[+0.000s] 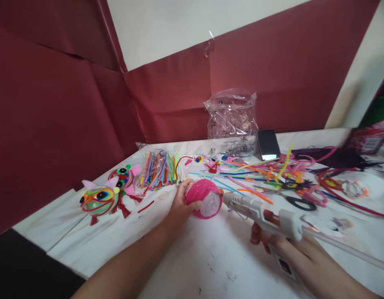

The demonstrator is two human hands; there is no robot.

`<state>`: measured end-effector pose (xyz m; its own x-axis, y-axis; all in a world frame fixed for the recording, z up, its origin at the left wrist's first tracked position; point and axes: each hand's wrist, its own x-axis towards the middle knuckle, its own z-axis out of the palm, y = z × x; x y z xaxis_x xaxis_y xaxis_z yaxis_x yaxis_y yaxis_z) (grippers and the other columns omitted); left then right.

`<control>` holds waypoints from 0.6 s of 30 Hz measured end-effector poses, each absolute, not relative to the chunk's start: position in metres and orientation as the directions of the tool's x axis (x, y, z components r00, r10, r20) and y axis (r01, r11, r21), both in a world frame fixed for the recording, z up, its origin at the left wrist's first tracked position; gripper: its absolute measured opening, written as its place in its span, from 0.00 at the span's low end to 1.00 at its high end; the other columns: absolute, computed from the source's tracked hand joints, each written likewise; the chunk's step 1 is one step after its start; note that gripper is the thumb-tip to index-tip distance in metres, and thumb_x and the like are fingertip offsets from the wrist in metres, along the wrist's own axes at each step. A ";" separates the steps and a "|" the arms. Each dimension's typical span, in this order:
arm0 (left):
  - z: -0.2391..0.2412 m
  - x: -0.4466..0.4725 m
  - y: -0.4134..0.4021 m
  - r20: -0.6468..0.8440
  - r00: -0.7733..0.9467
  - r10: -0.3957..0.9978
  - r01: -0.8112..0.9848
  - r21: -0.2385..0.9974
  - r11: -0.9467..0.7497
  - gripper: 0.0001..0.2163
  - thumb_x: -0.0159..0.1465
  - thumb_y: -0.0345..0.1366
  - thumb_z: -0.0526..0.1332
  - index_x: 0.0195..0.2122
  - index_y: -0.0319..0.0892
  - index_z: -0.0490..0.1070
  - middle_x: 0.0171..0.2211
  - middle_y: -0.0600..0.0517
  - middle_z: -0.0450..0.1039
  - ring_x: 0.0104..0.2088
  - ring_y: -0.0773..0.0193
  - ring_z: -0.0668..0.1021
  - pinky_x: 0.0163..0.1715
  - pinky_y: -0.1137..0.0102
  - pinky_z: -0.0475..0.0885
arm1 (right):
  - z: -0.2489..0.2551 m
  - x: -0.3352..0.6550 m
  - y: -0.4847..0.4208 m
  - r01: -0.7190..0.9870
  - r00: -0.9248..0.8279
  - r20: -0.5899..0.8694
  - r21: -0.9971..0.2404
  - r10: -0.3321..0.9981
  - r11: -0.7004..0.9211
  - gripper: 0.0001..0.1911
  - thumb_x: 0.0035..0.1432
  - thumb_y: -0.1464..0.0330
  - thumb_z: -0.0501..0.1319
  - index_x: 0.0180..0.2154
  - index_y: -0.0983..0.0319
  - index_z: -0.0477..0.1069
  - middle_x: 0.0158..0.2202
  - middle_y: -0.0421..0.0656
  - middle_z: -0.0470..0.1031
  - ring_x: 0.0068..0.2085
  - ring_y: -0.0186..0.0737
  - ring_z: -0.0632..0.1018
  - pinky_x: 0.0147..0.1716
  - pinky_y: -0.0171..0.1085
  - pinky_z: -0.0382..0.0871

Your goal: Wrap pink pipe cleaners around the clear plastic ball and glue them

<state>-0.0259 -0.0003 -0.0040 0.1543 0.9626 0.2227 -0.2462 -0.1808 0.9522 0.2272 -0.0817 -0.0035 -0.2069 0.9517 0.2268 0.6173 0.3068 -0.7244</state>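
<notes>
My left hand (183, 204) is closed around the left side of a round ball (207, 195) wrapped in pink pipe cleaner, with a clear, bare patch facing me. My right hand (282, 245) grips the handle of a white hot glue gun (257, 209), and a long glue stick (350, 251) runs out of its back. The gun's nozzle points left, at or very near the ball's right edge; whether they touch I cannot tell. Both hands are just above the white table.
Two finished animal-face ornaments (100, 199) with red tassels stand at left. A bundle of coloured pipe cleaners (159, 168) lies behind the ball. Loose pipe cleaners (260, 172), a black tape ring (301, 203) and a black box-like device (268, 144) are at right. A clear plastic bag (232, 116) leans behind.
</notes>
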 end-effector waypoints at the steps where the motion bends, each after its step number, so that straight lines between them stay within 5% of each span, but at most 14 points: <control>1: -0.004 -0.026 -0.001 0.217 0.161 0.963 -0.244 0.954 -0.174 0.31 0.46 0.34 0.70 0.51 0.47 0.60 0.45 0.50 0.70 0.43 0.57 0.75 0.40 0.67 0.69 | -0.003 0.226 -0.082 0.612 -0.203 0.247 -0.723 0.948 0.319 0.27 0.60 0.52 0.42 0.31 0.56 0.75 0.31 0.44 0.78 0.32 0.44 0.79 0.31 0.39 0.76; 15: -0.005 -0.027 0.004 0.219 0.090 0.972 -0.198 0.960 -0.198 0.27 0.47 0.31 0.67 0.49 0.46 0.63 0.44 0.52 0.71 0.40 0.61 0.74 0.38 0.70 0.69 | 0.009 0.231 -0.076 0.570 -0.096 0.502 -0.680 0.860 0.461 0.19 0.60 0.59 0.48 0.32 0.57 0.75 0.26 0.43 0.78 0.21 0.40 0.77 0.16 0.34 0.72; 18: -0.002 -0.029 0.007 0.232 0.039 0.972 -0.210 0.953 -0.219 0.26 0.47 0.31 0.67 0.48 0.45 0.64 0.42 0.52 0.72 0.39 0.62 0.75 0.37 0.72 0.69 | 0.033 0.244 -0.069 0.672 -0.044 0.630 -0.556 0.775 0.490 0.16 0.58 0.60 0.50 0.33 0.58 0.74 0.28 0.44 0.77 0.24 0.42 0.76 0.19 0.36 0.71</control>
